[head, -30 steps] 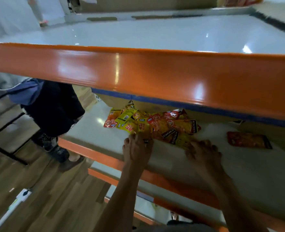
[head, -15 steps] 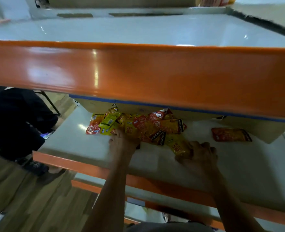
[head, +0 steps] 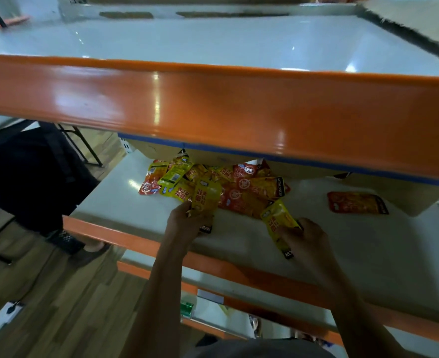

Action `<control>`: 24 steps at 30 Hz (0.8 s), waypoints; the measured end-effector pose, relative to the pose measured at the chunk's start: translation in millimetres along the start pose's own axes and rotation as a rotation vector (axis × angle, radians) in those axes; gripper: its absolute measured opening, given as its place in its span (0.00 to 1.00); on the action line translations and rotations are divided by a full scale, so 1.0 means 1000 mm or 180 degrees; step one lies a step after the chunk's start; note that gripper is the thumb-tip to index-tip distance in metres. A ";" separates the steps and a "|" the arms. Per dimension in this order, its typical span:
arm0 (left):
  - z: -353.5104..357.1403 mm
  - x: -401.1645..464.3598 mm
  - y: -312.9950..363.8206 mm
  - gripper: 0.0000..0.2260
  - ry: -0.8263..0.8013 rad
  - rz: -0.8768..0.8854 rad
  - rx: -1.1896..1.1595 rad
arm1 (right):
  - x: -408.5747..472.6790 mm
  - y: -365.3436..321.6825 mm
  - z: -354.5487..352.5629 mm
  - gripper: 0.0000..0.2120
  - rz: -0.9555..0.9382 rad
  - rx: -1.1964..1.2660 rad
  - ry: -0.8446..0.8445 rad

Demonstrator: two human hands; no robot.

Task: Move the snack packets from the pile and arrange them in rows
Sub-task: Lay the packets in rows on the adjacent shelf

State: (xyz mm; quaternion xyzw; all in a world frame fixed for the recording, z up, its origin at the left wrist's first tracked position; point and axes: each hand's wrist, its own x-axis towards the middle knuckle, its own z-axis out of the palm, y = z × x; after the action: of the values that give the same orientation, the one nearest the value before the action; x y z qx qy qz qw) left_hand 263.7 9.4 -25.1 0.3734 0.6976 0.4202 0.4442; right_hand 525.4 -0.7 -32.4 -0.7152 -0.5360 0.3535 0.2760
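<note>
A pile of yellow and red snack packets (head: 239, 187) lies at the back of the white middle shelf (head: 368, 254), partly hidden under the orange beam. My left hand (head: 187, 223) grips a yellow packet (head: 205, 200) at the pile's near left edge. My right hand (head: 306, 241) holds another yellow packet (head: 280, 226), pulled out in front of the pile's right side. One red packet (head: 356, 202) lies flat and alone further right on the shelf.
The orange front beam of the upper shelf (head: 213, 107) overhangs the pile and limits headroom. A cardboard panel (head: 303, 169) hangs behind the packets. Another person in dark clothes (head: 32, 174) stands on the wooden floor at the left. Lower shelves (head: 226, 316) sit below.
Both hands have each taken a yellow packet out of the pile and drawn it toward the shelf's front edge. The camera has moved closer and to the left.
</note>
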 end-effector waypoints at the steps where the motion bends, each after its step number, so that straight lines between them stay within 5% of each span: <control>1: 0.000 -0.006 0.002 0.06 -0.0042 -0.0026 -0.0240 | -0.001 0.001 -0.001 0.09 0.0013 0.0128 0.0024; 5: 0.003 -0.023 0.012 0.06 -0.0111 -0.0061 -0.0730 | -0.013 0.002 -0.011 0.14 0.0049 0.0648 0.0216; 11: 0.025 -0.041 0.022 0.08 -0.0583 -0.0227 -0.1146 | -0.030 0.001 -0.024 0.09 0.0147 0.1382 0.0400; 24: 0.102 -0.048 0.025 0.05 -0.1892 -0.0101 -0.0192 | -0.095 0.037 -0.064 0.03 0.0560 0.2162 0.1279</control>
State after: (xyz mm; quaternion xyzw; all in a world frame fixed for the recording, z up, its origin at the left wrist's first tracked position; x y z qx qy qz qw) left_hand 378.2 1.4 -13.3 0.4558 0.5299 0.3060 0.6464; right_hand 580.6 -102.9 -2.7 -0.6813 -0.2608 0.3860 0.5646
